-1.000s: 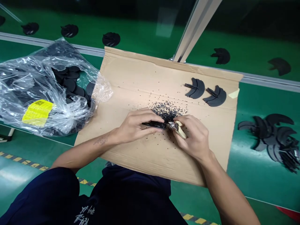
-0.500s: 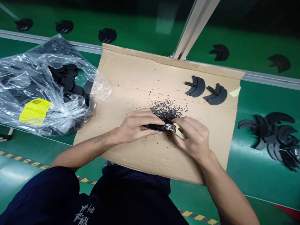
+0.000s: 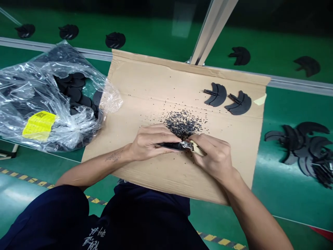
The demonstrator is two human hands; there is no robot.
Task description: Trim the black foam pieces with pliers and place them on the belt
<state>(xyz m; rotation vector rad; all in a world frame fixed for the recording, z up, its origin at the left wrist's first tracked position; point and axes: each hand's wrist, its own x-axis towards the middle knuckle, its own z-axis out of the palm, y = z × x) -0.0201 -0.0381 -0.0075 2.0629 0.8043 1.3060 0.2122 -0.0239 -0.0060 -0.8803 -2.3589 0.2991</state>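
Black and narrow in this view, a flat, slightly shiny part is located over the middle of a brown cardboard sheet. The left hand pinches it between the thumb and the fingers, so the hand is nearly closed. The right hand is curled around a small metal tool with pale yellow handles, and the metal head of this tool is at the right end of the part. Whether its blades touch the part, I cannot tell.

Just beyond both hands, many tiny black scraps are gathered into a dense heap, with some single ones scattered around. Two dark curved pieces with straight stems lie side by side near the far right corner of the cardboard. This sheet rests on a green desk. To its right, a pile of black curved pieces lies on the desk. On the left, a transparent plastic bag with a yellow label contains black rounded discs.
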